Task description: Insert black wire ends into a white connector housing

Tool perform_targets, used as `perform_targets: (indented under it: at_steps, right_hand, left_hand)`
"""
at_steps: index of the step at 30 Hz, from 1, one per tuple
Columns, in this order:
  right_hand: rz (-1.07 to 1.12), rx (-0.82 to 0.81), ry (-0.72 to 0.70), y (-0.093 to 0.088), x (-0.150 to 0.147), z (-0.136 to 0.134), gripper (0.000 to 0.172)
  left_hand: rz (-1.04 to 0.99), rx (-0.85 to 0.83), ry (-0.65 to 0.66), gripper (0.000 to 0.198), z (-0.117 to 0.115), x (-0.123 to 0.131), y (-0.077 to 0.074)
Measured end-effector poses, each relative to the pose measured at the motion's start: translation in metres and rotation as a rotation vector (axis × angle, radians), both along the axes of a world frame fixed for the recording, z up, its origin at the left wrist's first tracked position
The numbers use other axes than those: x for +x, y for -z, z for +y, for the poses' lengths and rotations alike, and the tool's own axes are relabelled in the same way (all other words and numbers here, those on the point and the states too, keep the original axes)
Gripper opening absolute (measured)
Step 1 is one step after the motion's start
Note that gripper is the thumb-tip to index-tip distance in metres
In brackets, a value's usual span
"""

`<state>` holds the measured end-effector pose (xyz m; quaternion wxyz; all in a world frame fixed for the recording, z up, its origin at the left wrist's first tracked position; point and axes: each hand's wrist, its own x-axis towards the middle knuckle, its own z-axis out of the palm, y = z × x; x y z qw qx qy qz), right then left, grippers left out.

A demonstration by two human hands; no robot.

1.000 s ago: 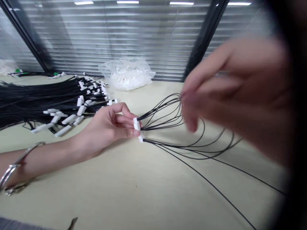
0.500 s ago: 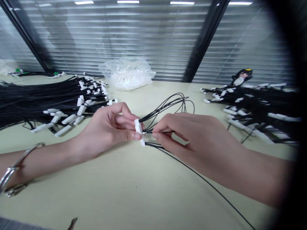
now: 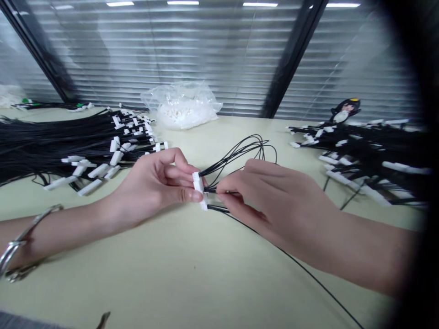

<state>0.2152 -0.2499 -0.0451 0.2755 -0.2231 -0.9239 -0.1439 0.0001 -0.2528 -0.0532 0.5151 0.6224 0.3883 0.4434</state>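
Note:
My left hand (image 3: 154,185) pinches a long white connector (image 3: 199,188) between thumb and fingers, just above the pale green table (image 3: 192,269). Several thin black wires (image 3: 245,148) run from the connector's right side and loop away over the table. My right hand (image 3: 274,201) is closed in a pinch on one of these black wires, its fingertips right at the connector's face. A metal bracelet (image 3: 20,246) sits on my left wrist.
A big heap of black wire harnesses with white connectors (image 3: 68,141) covers the left of the table. A similar heap (image 3: 363,146) lies at the right, with a small penguin figure (image 3: 345,109) behind it. A clear bag of white parts (image 3: 181,107) rests by the window blinds.
My right hand came down from close to the camera to the connector and pinched a wire there. Since half a second ago it has edged slightly nearer the connector. My left hand stayed put.

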Motion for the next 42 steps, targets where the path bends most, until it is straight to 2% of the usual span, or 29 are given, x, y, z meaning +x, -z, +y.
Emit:
perform_targets:
  at_steps: [5, 17, 24, 26, 29, 30, 33, 37, 40, 42]
  right_hand:
    - [0.005, 0.149, -0.031, 0.000, -0.003, 0.003, 0.016]
    - [-0.011, 0.256, -0.088, 0.002, -0.006, 0.005, 0.023]
    - [-0.026, 0.242, -0.079, 0.005, -0.010, 0.006, 0.023]
    - [-0.076, 0.256, -0.029, 0.004, -0.010, 0.008, 0.018]
    - [-0.139, 0.273, 0.107, -0.002, -0.006, 0.019, 0.004]
    - [-0.136, 0.273, 0.159, -0.005, -0.003, 0.025, 0.004]
    - [-0.108, 0.222, 0.319, -0.015, 0.013, 0.053, 0.026]
    - [-0.052, -0.019, 0.554, -0.023, 0.037, 0.095, 0.042]
    - [-0.065, -0.182, 0.647, -0.022, 0.046, 0.115, 0.053]
    - [-0.079, -0.287, 0.645, -0.019, 0.048, 0.120, 0.059]
  left_hand:
    - [0.000, -0.002, -0.002, 0.023, -0.001, 0.000, -0.001]
    - [0.004, -0.059, -0.008, 0.023, -0.001, 0.001, -0.001]
    - [0.005, -0.084, -0.015, 0.022, -0.002, 0.001, -0.001]
    - [0.006, -0.065, -0.012, 0.022, -0.001, 0.000, -0.001]
    - [-0.005, -0.034, -0.022, 0.023, 0.000, 0.000, 0.000]
    - [-0.010, -0.031, -0.027, 0.024, 0.000, 0.000, 0.001]
    - [-0.022, -0.047, -0.031, 0.027, 0.000, 0.000, 0.002]
    - [-0.036, -0.045, 0.004, 0.027, 0.000, 0.001, 0.002]
    - [-0.055, -0.033, 0.021, 0.028, 0.000, 0.001, 0.001]
    - [-0.043, -0.031, 0.034, 0.028, 0.000, 0.001, 0.000]
